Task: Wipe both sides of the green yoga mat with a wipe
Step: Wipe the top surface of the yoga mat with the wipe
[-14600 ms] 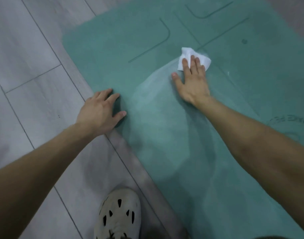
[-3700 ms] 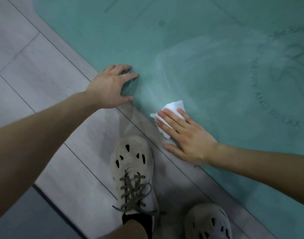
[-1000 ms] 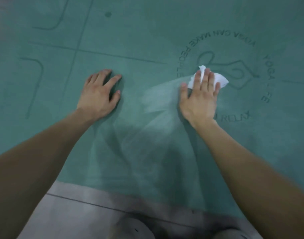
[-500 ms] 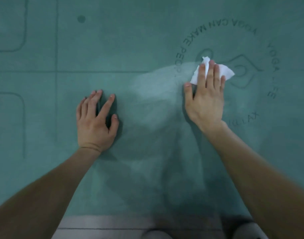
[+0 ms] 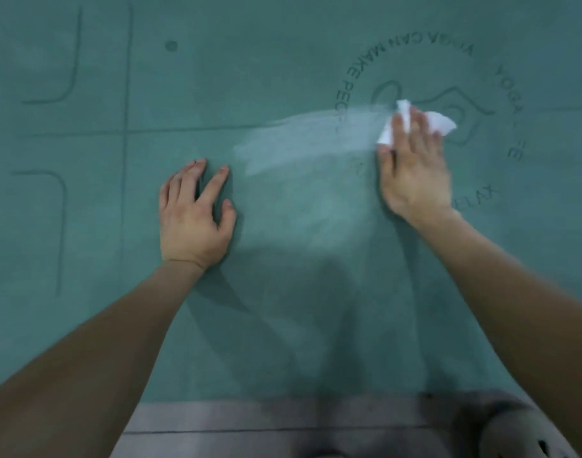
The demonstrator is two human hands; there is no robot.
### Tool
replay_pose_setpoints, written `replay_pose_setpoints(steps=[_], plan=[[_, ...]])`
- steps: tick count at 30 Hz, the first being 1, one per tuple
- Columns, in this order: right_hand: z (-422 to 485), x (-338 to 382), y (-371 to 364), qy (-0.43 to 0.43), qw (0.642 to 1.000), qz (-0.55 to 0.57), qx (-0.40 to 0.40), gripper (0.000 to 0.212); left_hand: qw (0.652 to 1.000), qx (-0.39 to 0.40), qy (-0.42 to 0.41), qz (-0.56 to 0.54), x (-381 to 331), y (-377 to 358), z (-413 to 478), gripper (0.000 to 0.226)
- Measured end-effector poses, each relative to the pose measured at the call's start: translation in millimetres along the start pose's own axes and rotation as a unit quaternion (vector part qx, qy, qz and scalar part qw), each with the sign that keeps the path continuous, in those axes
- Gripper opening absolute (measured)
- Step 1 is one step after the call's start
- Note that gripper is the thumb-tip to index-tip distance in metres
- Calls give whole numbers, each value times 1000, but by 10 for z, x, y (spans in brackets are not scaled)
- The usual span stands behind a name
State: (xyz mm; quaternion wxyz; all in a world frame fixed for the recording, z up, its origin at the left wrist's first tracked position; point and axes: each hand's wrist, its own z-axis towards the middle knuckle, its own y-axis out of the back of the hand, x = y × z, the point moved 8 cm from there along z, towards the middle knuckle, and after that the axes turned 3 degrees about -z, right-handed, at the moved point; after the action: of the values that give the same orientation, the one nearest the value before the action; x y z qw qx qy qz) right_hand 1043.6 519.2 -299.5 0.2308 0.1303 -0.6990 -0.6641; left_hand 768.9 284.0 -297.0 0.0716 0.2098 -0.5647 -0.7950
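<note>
the green yoga mat [image 5: 283, 77] fills nearly the whole view, its near edge running left to right at 6 o'clock against a strip of grey floor [image 5: 250, 434], with broad bare mat open toward 9, 12 and 3 o'clock. the left hand [image 5: 197, 216] lies flat and spread on the mat at about 8 o'clock from the centre, holding nothing. toward 2 o'clock the right hand [image 5: 413, 170] presses a crumpled white wipe [image 5: 438, 122] under extended fingers onto the printed circular logo [image 5: 448, 104], a pale wet streak [image 5: 299, 140] trailing toward 9 o'clock, while a shoe [image 5: 527, 438] shows at 5 o'clock; the mat's long axis cannot be told.
</note>
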Motion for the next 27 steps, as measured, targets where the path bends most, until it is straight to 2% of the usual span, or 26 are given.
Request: replay_pose_setpoints(steps=[2, 3, 4, 6, 7, 9, 11, 12, 14, 15, 17, 18, 20, 21, 22, 23, 25, 26, 27], plan=[[-79, -640, 90, -133, 991, 10, -1, 79, 1000, -2, 3, 19, 17, -17, -2, 51], [-115, -657, 80, -168, 985, 26, 10, 83, 1000, -2, 6, 31, 18, -29, -9, 51], [-178, -469, 46, -166, 985, 32, 17, 84, 999, 2, 11, 42, -5, -41, -55, 50], [-411, 238, -65, -67, 997, 23, 21, 79, 997, 6, 53, 49, -82, -41, -170, 49], [-566, 680, -125, 18, 999, 22, 26, 75, 997, 7, 68, 43, -165, -30, -204, 48], [-950, 1307, -195, 186, 981, 21, 49, 68, 997, 8, 73, 24, -359, -27, -240, 45], [-1120, 1293, -130, 275, 960, 12, 55, 64, 997, 4, 80, 19, -498, -35, -312, 44], [-1069, 1047, -102, 276, 960, 6, 49, 64, 996, -3, 92, 19, -549, -29, -341, 43], [-861, 239, 9, 171, 985, 0, 28, 66, 993, -19, 118, 5, -660, -38, -365, 40], [-771, -301, 83, 79, 997, -1, 17, 68, 993, -24, 118, -4, -764, -53, -363, 38], [-723, -1255, 218, -94, 995, 0, 12, 73, 996, -21, 89, -15, -1017, -105, -344, 36], [-741, -1476, 259, -151, 988, 10, 9, 76, 997, -16, 73, -16, -1121, -143, -334, 36], [-808, -1349, 263, -201, 979, 25, 5, 79, 999, -9, 48, -2, -1262, -204, -338, 40], [-861, -1078, 230, -179, 984, 20, 5, 78, 999, -8, 44, 8, -1286, -229, -348, 42], [-939, -704, 183, -121, 993, 10, 7, 75, 999, -8, 44, 15, -1283, -245, -351, 44], [-1051, -286, 112, -34, 999, 8, 18, 73, 999, -11, 46, 17, -1282, -256, -347, 45], [-1374, 334, -17, 147, 987, 7, 56, 69, 999, -23, 44, 18, -1304, -252, -349, 46], [-1471, 390, -15, 208, 976, -4, 64, 68, 999, -27, 43, 19, -1323, -256, -356, 46], [-1461, 258, 7, 234, 970, -12, 63, 68, 999, -28, 41, 18, -1338, -263, -359, 46]])
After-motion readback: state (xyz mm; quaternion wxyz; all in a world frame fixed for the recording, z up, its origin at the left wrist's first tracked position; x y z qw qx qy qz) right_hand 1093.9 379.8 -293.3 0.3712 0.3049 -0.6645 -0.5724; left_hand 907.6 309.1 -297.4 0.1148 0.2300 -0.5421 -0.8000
